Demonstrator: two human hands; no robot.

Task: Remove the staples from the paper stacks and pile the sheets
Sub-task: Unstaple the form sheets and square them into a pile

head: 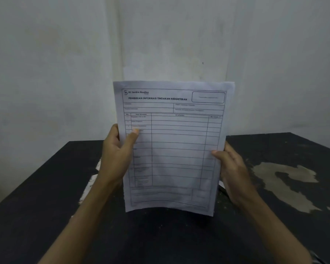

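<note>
Over a scuffed black table [36, 206], a white printed paper stack [175, 149] is held upright. Its long side edges are pinched by the left hand [116, 155] and the right hand [234, 174].

I cannot read the small print on the paper stack [171, 149]; it blurs. It hides most fingers of the left hand [115, 155] and right hand [232, 168], and most of a white patch [90, 182] on the worktop [46, 187].

I see a printed paper stack [175, 149] held upright above the dark tabletop [46, 197]. The left hand [116, 153] pinches the stack's left edge, the right hand [231, 168] its right edge; a pale patch [286, 183] lies right of the stack.
</note>
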